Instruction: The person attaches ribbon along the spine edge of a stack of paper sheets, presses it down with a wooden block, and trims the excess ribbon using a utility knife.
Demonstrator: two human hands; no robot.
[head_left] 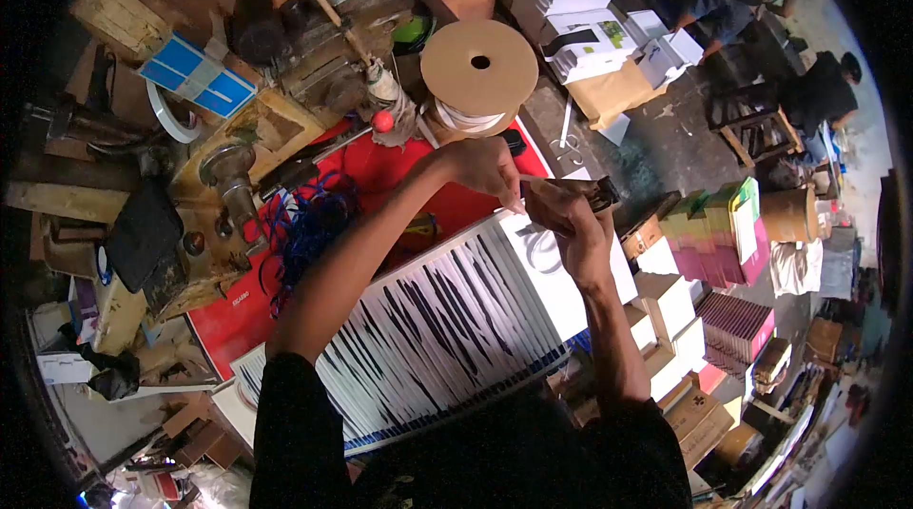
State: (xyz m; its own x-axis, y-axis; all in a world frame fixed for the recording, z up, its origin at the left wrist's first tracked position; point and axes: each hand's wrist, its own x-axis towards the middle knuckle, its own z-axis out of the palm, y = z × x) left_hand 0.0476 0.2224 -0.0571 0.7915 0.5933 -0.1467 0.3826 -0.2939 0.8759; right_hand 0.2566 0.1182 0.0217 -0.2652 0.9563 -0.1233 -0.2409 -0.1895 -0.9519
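My left hand point(483, 171) reaches over the far end of a long row of thin white book blocks point(428, 328). Its fingertips are pinched together; what they hold, if anything, is too small to tell. Close beside it, my right hand point(573, 219) is closed round a small dark object point(601, 193), whose kind I cannot make out. The two hands nearly meet above the white end face point(542, 266) of the row, where a pale loop shows. Dark streaks run across the packed edges. Just beyond my left hand stands a cardboard spool point(480, 71) wound with white tape.
Tangled blue cords point(309, 224) lie on the red surface point(228, 319). Left stands heavy machinery point(233, 171) with a blue box point(198, 73). Scissors point(568, 143) rest beyond the hands. Stacked books point(713, 233) and cartons point(699, 419) crowd the right. Another person point(823, 95) is farther off.
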